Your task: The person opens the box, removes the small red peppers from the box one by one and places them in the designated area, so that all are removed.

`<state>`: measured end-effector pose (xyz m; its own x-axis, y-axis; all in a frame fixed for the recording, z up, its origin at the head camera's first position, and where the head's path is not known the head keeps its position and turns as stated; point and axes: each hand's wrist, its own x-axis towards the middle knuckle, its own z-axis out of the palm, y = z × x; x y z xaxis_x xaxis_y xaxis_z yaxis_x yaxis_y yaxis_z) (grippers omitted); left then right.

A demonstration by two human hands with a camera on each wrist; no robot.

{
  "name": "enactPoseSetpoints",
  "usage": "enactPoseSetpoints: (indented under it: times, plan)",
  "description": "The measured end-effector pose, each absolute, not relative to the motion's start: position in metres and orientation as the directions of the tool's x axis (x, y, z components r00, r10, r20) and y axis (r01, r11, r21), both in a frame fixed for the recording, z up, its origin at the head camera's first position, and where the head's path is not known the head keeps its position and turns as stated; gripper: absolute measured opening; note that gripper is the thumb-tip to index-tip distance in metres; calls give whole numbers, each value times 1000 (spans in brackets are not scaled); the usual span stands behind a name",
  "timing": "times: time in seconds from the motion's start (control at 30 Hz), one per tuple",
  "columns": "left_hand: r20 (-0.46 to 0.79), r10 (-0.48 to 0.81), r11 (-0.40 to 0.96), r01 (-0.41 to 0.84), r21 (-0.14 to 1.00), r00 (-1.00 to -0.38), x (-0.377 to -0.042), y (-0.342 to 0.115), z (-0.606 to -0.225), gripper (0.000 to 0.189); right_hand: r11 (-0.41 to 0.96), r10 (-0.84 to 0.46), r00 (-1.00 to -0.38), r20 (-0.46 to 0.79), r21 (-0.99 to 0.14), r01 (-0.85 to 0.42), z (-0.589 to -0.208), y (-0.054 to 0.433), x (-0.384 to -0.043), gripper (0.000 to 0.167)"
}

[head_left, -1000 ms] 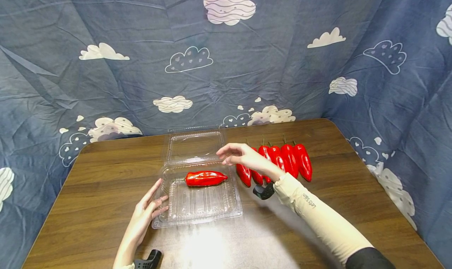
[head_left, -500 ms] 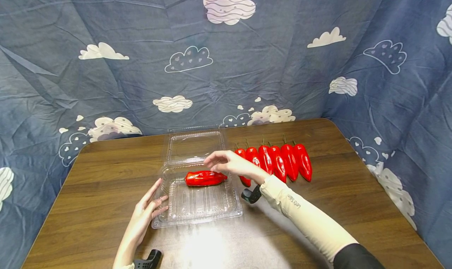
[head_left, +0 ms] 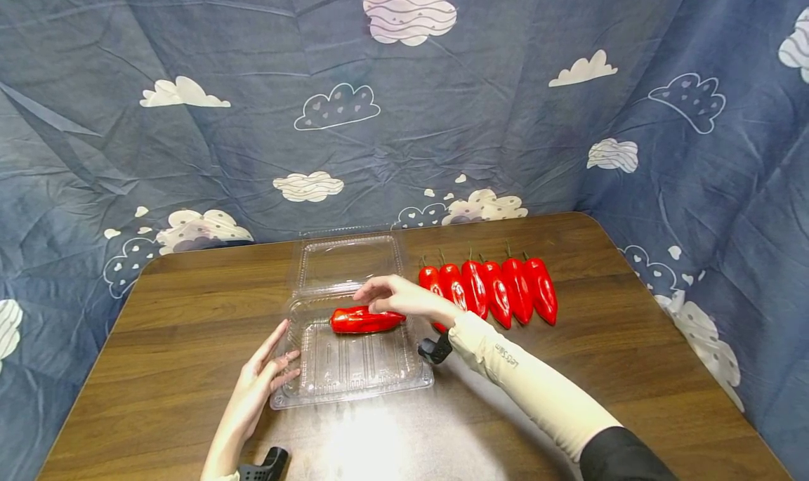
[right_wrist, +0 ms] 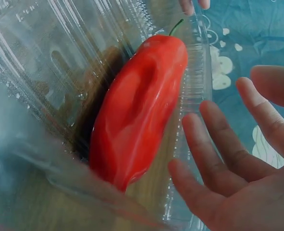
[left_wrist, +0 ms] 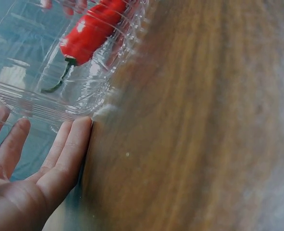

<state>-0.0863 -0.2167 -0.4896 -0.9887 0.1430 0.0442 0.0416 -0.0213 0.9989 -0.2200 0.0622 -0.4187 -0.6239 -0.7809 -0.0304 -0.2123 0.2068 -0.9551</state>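
Observation:
A clear plastic clamshell container (head_left: 354,399) lies unfolded on the table, its lid (head_left: 350,262) tipped back at the far side. Inside the base a glossy red pepper (head_left: 354,320) lies crosswise, its green stem (left_wrist: 60,79) toward the left. Fingertips of my left hand (head_left: 255,379) touch the container's left side, with the fingers spread and fairly straight. Over the pepper's far side hovers my right hand (head_left: 404,297), fingers loosely bent. In the right wrist view, a gap shows between those fingers (right_wrist: 218,161) and the pepper.
Several more red peppers (head_left: 496,295) lie side by side in a row right of the container, stems away from me. The wooden table (head_left: 183,312) backs onto a blue cloud-patterned curtain (head_left: 354,144). Light glares on the near tabletop.
My right hand has moved left and slightly down, from beside the row of peppers to over the pepper in the container. The left hand and container have stayed put.

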Motion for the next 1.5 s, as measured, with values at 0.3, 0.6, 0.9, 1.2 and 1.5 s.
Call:
enactPoseSetpoints:
  times: [0.3, 0.6, 0.9, 1.2, 1.5]
  plan:
    - [38, 139, -23, 35, 999, -989, -86, -217, -491, 57, 309, -784, -614, -95, -917, -253, -421, 59, -222, 35]
    - [31, 148, -8, 30, 1000, -988, -86, -218, -490, 55, 389, -773, -606, -187, -894, -220, -419, 54, -218, 36]
    - [27, 145, -13, 25, 1000, -989, -86, -218, -490, 56, 452, -761, -596, -255, -868, -206, -420, 46, -216, 39]
    - [29, 143, -16, 28, 999, -989, -86, -217, -490, 56, 530, -737, -591, -327, -822, -207, -426, 37, -215, 39]
    - [34, 144, -14, 33, 999, -989, -86, -218, -490, 55, 536, -753, -575, -321, -806, -252, -429, 32, -213, 43]
